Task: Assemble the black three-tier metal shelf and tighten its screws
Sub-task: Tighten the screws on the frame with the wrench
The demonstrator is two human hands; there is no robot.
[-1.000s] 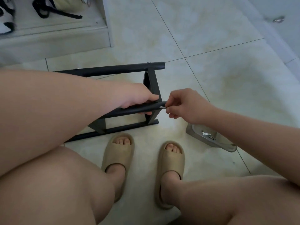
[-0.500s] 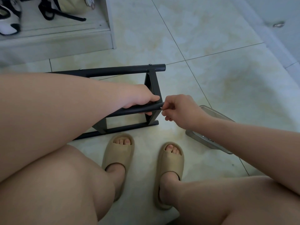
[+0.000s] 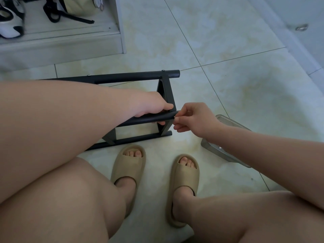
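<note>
Fingers [image 3: 185,112], two hands [image 3: 147,106] [image 3: 198,120], one shelf [image 3: 136,77]

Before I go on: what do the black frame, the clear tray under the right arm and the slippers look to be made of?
Black frame: likely metal tube with a matte black coating, given its dull soft highlights and the silvery screw heads on top.
Clear tray: probably transparent plastic, since the floor shows through its wall.
Slippers: beige moulded foam or rubber, matte, thick and seamless.

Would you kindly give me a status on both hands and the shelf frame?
Left hand grips shelf frame tube. Right hand pinches screw at tube end. Clear tray right, not blocking.
</note>
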